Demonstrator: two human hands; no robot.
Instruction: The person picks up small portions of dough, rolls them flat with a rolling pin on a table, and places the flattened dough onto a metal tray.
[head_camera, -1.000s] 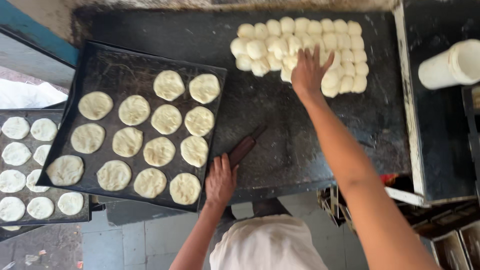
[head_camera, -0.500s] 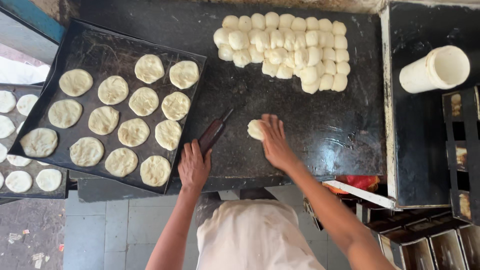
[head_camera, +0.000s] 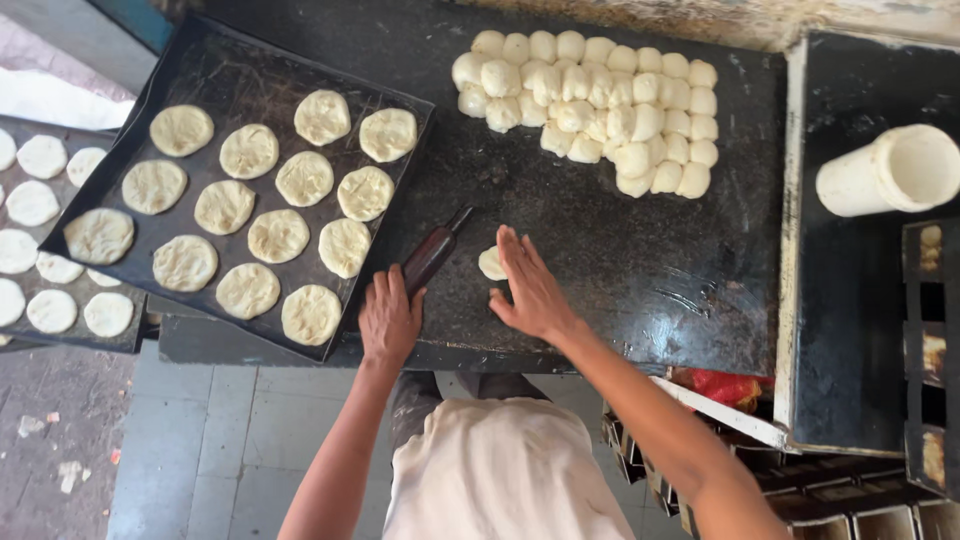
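The right hand lies flat and spread, pressing a dough ball on the dark tabletop; the left hand closes on a rolling pin at nine o'clock. Uneven pressure could misshape it — or stick it down.

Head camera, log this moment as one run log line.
left hand: on dark rolling pin | right hand: flat beside dough piece | black tray: flattened rounds | dough balls: clustered on worktop

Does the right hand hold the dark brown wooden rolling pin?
No, the right hand lies flat on a small pale dough piece, while the left hand rests on the dark brown wooden rolling pin.
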